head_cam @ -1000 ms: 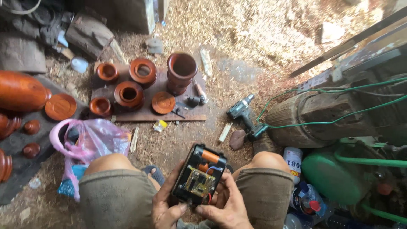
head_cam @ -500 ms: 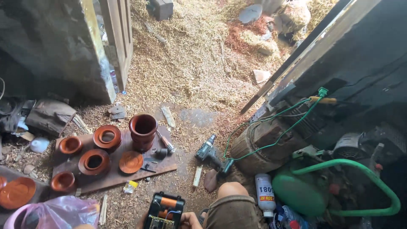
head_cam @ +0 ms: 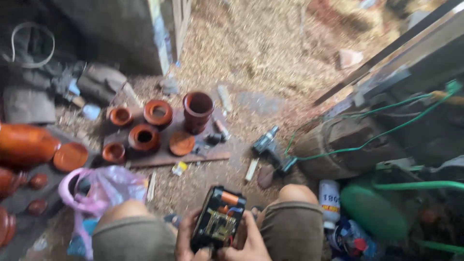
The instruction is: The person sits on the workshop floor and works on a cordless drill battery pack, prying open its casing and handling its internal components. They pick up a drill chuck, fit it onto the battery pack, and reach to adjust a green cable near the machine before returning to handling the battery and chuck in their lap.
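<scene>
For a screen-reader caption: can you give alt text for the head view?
Both hands, left hand and right hand, hold an opened black device with exposed wiring between the person's knees. Ahead, brown clay pots sit on a board on sawdust-covered ground, near a drill.

A white spray can (head_cam: 329, 203) with a yellow-and-red label stands on the floor just beside the person's right knee. Near it, lower down, lies a blue-and-white bottle (head_cam: 350, 238) with a red cap. A pink-and-purple plastic bag (head_cam: 104, 191) sits by the left knee. A small yellow-and-white packet (head_cam: 179, 168), possibly a carton, lies just in front of the wooden board.
</scene>
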